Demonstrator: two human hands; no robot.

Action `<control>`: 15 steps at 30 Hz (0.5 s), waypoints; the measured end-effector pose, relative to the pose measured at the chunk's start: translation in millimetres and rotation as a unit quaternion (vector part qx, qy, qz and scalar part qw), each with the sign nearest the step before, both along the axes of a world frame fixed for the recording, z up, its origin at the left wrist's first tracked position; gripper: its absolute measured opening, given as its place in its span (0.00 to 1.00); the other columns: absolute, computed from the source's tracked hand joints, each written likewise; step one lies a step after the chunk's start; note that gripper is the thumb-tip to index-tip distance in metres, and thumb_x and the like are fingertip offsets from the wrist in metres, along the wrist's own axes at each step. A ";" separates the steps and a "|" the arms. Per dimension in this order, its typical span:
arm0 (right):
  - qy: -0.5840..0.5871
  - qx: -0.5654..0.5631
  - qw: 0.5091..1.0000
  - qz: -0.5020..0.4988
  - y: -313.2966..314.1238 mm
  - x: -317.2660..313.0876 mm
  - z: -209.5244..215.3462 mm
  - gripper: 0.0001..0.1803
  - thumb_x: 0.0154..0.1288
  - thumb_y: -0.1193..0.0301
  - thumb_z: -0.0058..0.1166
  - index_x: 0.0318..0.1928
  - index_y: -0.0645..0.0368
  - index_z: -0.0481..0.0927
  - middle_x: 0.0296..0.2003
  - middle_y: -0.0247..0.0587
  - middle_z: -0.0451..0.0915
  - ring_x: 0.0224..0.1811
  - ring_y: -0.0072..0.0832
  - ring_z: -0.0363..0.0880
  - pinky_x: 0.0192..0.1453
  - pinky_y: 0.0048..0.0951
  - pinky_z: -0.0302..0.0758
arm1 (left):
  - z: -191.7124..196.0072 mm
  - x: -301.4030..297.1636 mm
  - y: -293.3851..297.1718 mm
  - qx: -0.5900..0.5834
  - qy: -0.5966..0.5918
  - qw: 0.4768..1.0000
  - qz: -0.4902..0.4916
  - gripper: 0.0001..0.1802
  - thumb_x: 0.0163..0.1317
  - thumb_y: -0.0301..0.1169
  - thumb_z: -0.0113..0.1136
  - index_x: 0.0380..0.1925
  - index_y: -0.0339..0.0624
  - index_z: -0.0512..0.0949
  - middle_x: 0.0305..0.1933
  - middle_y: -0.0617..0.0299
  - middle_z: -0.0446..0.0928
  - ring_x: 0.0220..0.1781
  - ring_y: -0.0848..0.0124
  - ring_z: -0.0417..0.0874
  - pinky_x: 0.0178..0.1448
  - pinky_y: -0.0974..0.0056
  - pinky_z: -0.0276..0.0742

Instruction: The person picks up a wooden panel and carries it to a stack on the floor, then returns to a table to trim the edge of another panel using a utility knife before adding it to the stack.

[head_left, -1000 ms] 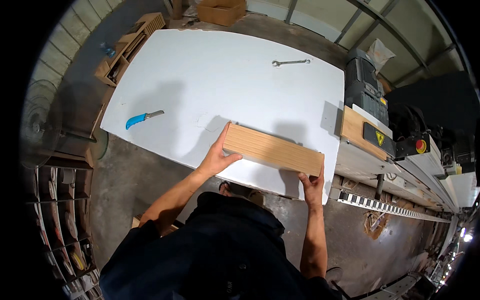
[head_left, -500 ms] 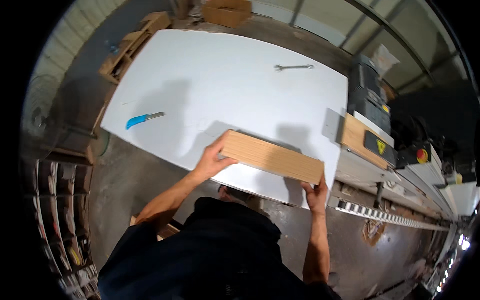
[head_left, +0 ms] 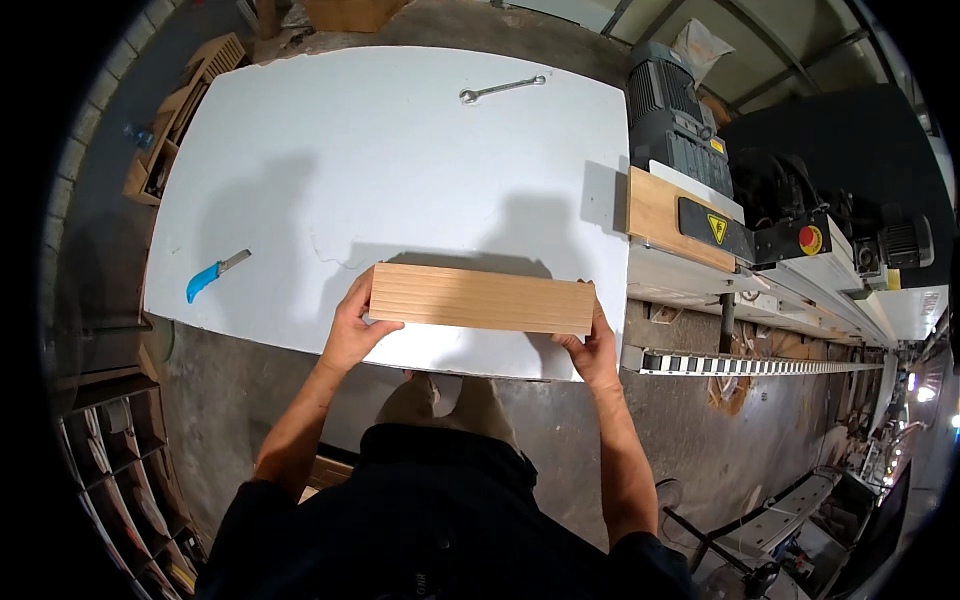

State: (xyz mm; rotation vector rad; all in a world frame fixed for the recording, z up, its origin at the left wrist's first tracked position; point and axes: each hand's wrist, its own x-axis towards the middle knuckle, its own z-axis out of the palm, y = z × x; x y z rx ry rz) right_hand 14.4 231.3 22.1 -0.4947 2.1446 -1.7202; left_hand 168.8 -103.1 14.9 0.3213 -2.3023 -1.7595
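A long light-brown wooden block (head_left: 482,298) with straight grain is held level near the front edge of a white table (head_left: 400,140). My left hand (head_left: 352,325) closes round its left end, the thumb along the near lower edge. Round the right end, my right hand (head_left: 594,348) grips with its thumb at the near side; some of its fingers are hidden behind the block. A blue-handled knife (head_left: 207,280) lies on the table to the left of my left hand. Toward the far edge lies a metal wrench (head_left: 502,90).
Along the table's right side stands a machine with a grey motor (head_left: 672,110), a wooden board (head_left: 660,215) and a red stop button (head_left: 810,240). A shelf rack with compartments (head_left: 125,470) is at lower left. A cardboard box (head_left: 355,14) sits on the floor beyond the table.
My view has shifted, so the table and tools appear farther left and higher. The block lies more level across the view, still held between both hands.
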 end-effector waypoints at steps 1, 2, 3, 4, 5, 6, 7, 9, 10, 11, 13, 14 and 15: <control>-0.002 0.013 1.000 0.001 0.8 -2.5 3.3 0.49 0.48 0.77 0.69 0.70 0.63 0.55 0.67 0.46 0.63 0.67 0.33 0.63 0.70 0.32 0.62 | 1.9 -0.6 -0.6 0.041 -0.013 0.999 0.002 0.44 0.47 0.22 0.71 0.66 0.34 0.61 0.65 0.52 0.66 0.65 0.64 0.69 0.66 0.60 0.67; -0.005 0.028 1.000 0.003 3.5 -5.2 6.1 0.50 0.47 0.77 0.70 0.69 0.63 0.55 0.65 0.46 0.67 0.65 0.32 0.66 0.68 0.32 0.64 | 6.5 -2.6 0.6 0.084 -0.026 0.996 0.004 0.43 0.47 0.22 0.71 0.65 0.35 0.62 0.64 0.53 0.67 0.63 0.65 0.71 0.65 0.60 0.69; -0.016 0.074 0.997 0.006 4.8 -12.8 10.2 0.54 0.43 0.75 0.73 0.70 0.63 0.55 0.62 0.42 0.70 0.61 0.29 0.69 0.68 0.31 0.66 | 13.4 -5.4 -0.7 0.093 -0.060 0.994 0.011 0.43 0.46 0.21 0.71 0.65 0.34 0.63 0.62 0.56 0.69 0.62 0.67 0.71 0.65 0.61 0.68; -0.002 0.039 0.999 0.022 7.6 -19.0 11.2 0.52 0.43 0.76 0.73 0.68 0.65 0.58 0.58 0.42 0.74 0.59 0.28 0.72 0.65 0.32 0.69 | 15.3 -5.9 -0.7 0.096 -0.063 0.993 0.021 0.43 0.46 0.21 0.71 0.65 0.34 0.63 0.62 0.56 0.69 0.62 0.67 0.71 0.65 0.61 0.68; -0.026 0.038 0.998 0.041 5.1 -27.4 16.6 0.49 0.43 0.76 0.74 0.67 0.66 0.61 0.56 0.42 0.75 0.57 0.28 0.73 0.63 0.32 0.71 | 18.4 -4.9 -4.2 0.106 -0.032 0.994 0.013 0.42 0.46 0.20 0.70 0.64 0.34 0.63 0.60 0.57 0.70 0.61 0.67 0.72 0.65 0.61 0.68; -0.047 0.038 0.996 0.063 1.6 -36.8 25.9 0.47 0.43 0.76 0.74 0.65 0.67 0.64 0.54 0.42 0.77 0.56 0.28 0.75 0.61 0.32 0.73 | 21.8 -2.2 -5.3 0.114 0.002 0.993 0.007 0.42 0.46 0.20 0.70 0.64 0.34 0.64 0.59 0.58 0.71 0.61 0.68 0.72 0.65 0.61 0.67; -0.046 0.037 0.995 0.083 -2.8 -45.3 35.1 0.47 0.43 0.76 0.74 0.65 0.67 0.64 0.54 0.42 0.77 0.56 0.28 0.75 0.61 0.32 0.73 | 27.7 5.8 -4.9 0.165 -0.029 0.985 0.036 0.40 0.47 0.25 0.70 0.62 0.31 0.65 0.54 0.56 0.74 0.60 0.67 0.73 0.65 0.61 0.67; -0.187 0.055 0.969 0.151 -16.3 -62.8 60.6 0.40 0.45 0.72 0.74 0.60 0.66 0.70 0.50 0.42 0.79 0.54 0.29 0.76 0.62 0.31 0.70 | 43.2 19.5 0.1 0.233 -0.037 0.967 0.098 0.39 0.48 0.28 0.70 0.61 0.29 0.65 0.53 0.53 0.74 0.58 0.65 0.74 0.64 0.61 0.68; -0.212 0.071 0.956 0.188 -28.2 -70.8 73.4 0.35 0.49 0.69 0.73 0.57 0.68 0.73 0.48 0.44 0.80 0.51 0.30 0.77 0.60 0.32 0.72 | 48.0 28.8 5.1 0.301 -0.048 0.942 0.140 0.39 0.48 0.31 0.70 0.60 0.27 0.66 0.52 0.51 0.75 0.57 0.64 0.75 0.63 0.60 0.69; -0.211 0.075 0.949 0.223 -38.0 -76.6 80.9 0.33 0.51 0.67 0.71 0.56 0.69 0.74 0.47 0.44 0.80 0.52 0.30 0.77 0.61 0.33 0.71 | 53.4 40.3 9.5 0.330 -0.054 0.927 0.171 0.39 0.49 0.36 0.71 0.58 0.25 0.67 0.49 0.47 0.76 0.53 0.60 0.78 0.61 0.59 0.71; -0.217 0.068 0.931 0.284 -57.4 -89.7 82.4 0.31 0.56 0.62 0.68 0.55 0.70 0.75 0.46 0.44 0.80 0.51 0.30 0.76 0.60 0.34 0.70 | 55.6 67.1 25.0 0.350 -0.050 0.906 0.233 0.39 0.48 0.36 0.71 0.57 0.25 0.68 0.49 0.46 0.77 0.52 0.60 0.78 0.60 0.59 0.72; -0.227 0.057 0.921 0.313 -67.7 -92.9 79.8 0.30 0.58 0.60 0.66 0.54 0.70 0.75 0.46 0.44 0.80 0.51 0.29 0.76 0.60 0.34 0.70 | 57.6 84.2 35.9 0.374 -0.059 0.885 0.271 0.38 0.48 0.36 0.72 0.56 0.25 0.69 0.49 0.45 0.77 0.50 0.60 0.79 0.59 0.59 0.73; -0.231 0.074 0.907 0.344 -78.8 -92.1 80.5 0.31 0.59 0.57 0.64 0.54 0.69 0.76 0.45 0.44 0.81 0.50 0.28 0.75 0.59 0.33 0.70 | 60.8 102.5 49.6 0.379 -0.051 0.872 0.306 0.38 0.48 0.38 0.72 0.55 0.25 0.70 0.48 0.45 0.77 0.50 0.61 0.79 0.59 0.60 0.73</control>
